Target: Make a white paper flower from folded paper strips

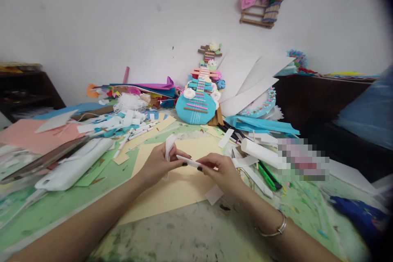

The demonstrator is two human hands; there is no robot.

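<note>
Between my two hands a small strip of white paper [189, 161] is stretched, pinched at its ends by thumb and fingers. My left hand [159, 161] is closed on the strip's left end, and a curled piece of white tissue-like paper [169, 145] stands up from the same hand. My right hand [221, 168] is closed on the right end. Both hands hover over a cream sheet of card [172, 200] on the table. A small white paper square [214, 194] lies just below my right hand.
Scissors [245, 176] and a green cutter [269, 175] lie right of my right hand, near a white paper roll [260, 152]. A white power strip [76, 163] is at left. A blue paper lute-like craft [196, 108] leans on the wall behind. Paper scraps and pens surround the card.
</note>
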